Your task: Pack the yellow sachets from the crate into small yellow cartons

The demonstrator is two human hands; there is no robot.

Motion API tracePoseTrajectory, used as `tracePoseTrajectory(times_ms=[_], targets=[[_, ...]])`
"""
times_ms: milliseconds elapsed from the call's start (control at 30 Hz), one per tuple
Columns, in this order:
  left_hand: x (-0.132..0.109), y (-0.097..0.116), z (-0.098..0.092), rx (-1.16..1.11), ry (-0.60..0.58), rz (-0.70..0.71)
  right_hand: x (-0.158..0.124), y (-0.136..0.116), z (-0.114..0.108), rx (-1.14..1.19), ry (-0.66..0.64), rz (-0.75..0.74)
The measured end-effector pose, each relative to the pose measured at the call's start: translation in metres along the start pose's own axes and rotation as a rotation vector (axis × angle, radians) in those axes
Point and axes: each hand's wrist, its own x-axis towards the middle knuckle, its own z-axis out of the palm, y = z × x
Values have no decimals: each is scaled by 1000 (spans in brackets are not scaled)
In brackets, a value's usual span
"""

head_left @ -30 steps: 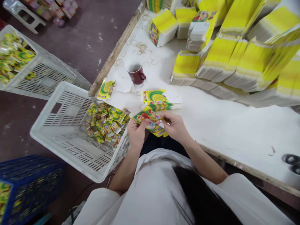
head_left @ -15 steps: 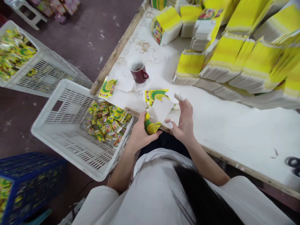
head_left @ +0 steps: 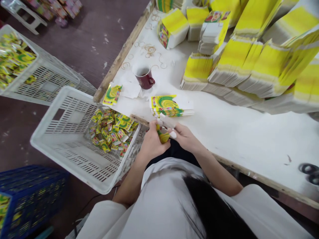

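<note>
Filling the near part of the scene, a white shirt (head_left: 169, 196) and dark hair (head_left: 211, 212) lie below the two hands, with a blue crate (head_left: 37, 196) at near left. Over the dark trousers (head_left: 179, 149), at the near edge of the tabletop (head_left: 239, 129), the left hand (head_left: 152, 142) grasps a small carton (head_left: 163, 136), its fingers curled about the yellow-and-green side. The right hand (head_left: 185, 136) meets it from the right, its fingers pinched at the carton's white part; a white patch at the fingertips is too blurred to tell as card or wrapping.

Left of the hands, a white crate (head_left: 72, 139) stands against the tabletop, small yellow-green packs (head_left: 112, 129) heaped at its far end. Well to the right lies a black ringed object (head_left: 309, 172).

Just beyond the carton sits a stack of flat printed cards (head_left: 165, 104). Farther off, a printed piece (head_left: 112, 94) lies at the left edge, then a dark red mug (head_left: 145, 80), then loose rubber bands (head_left: 150, 50). At far right rise rows of yellow-and-white card bundles (head_left: 249, 63). At far left are a second white crate (head_left: 47, 88) holding packs and a pale stool (head_left: 32, 25).
</note>
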Motion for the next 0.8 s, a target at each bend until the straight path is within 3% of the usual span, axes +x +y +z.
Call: tracePoseTrajectory(times_ms=[100, 233, 300, 467, 633, 800], targets=[[4, -2, 5, -43, -10, 34, -5, 1, 1, -223, -22, -158], [3, -6, 7, 34, 141, 47, -5, 8, -2, -355, 122, -222], [1, -7, 1, 103, 157, 25, -3, 13, -7, -421, 136, -251], [1, -7, -19, 131, 67, 75, 1, 26, -21, -545, -54, -289], [7, -7, -29, 120, 1, 85, 4, 19, -40, -560, -159, -292], [9, -7, -31, 160, 3, 147, 3, 16, -39, -520, -170, -294]])
